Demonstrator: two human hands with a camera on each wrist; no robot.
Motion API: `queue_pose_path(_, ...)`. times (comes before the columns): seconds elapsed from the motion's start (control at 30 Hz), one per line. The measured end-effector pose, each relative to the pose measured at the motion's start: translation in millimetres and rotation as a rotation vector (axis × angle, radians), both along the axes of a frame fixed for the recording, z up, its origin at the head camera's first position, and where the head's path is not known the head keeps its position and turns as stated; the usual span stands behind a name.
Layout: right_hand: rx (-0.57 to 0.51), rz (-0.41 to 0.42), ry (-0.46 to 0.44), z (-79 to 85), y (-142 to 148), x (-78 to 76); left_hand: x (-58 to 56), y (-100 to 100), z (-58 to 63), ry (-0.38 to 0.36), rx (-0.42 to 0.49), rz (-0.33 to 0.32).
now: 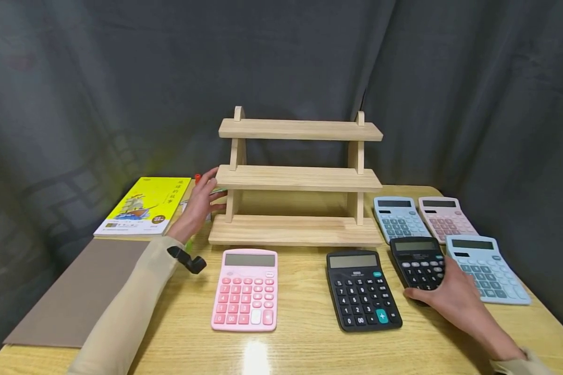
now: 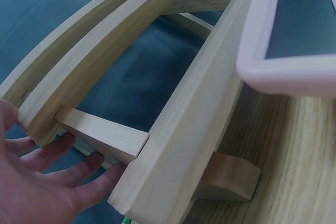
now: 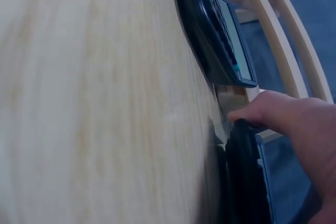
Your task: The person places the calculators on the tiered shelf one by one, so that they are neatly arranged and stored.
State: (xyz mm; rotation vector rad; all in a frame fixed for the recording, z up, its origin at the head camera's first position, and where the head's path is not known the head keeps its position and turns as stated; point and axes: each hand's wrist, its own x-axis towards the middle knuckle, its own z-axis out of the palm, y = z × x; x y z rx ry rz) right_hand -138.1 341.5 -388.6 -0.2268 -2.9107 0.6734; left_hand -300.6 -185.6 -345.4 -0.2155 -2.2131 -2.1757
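In the head view a three-tier wooden display shelf (image 1: pixel 300 178) stands at the middle back of the table. At its left side is my left hand (image 1: pixel 198 208), fingers extended. The left wrist view has these fingertips (image 2: pixel 93 167) against the side support under a plank. My right hand (image 1: pixel 460 297) grips a black calculator (image 1: pixel 415 260) across its width, thumb at the left edge. Its near end appears raised off the table in the right wrist view. Another black calculator (image 1: pixel 363 291) lies left of it, and a pink calculator (image 1: pixel 245 291) lies before the shelf.
Two light blue calculators, one behind (image 1: pixel 399 216) and one nearer (image 1: pixel 483 265), lie at the right with a pale pink calculator (image 1: pixel 445 216). A yellow book (image 1: pixel 145 203) and a brown board (image 1: pixel 75 286) lie at the left. Dark curtains (image 1: pixel 281 57) hang behind.
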Motion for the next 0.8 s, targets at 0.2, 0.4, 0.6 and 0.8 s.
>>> queue_pose_path(0.2, -0.014, -0.055, 0.04, 4.6, -3, 4.1, -0.9, 2, 1.3, 0.007, -0.001, -0.01)
queue_pose_path(0.4, 0.001, -0.068, 0.102, 13.5, -12, 8.9, -2.3, 1, 0.9, 0.002, 0.004, -0.007)
queue_pose_path(0.6, -0.011, -0.07, 0.151, 30.1, -26, 9.8, -0.5, 1, -0.1, 0.008, 0.019, -0.016)
queue_pose_path(0.8, -0.036, -0.002, 0.226, 58.0, -52, 5.1, 0.9, 0, -0.4, 0.019, 0.004, -0.018)
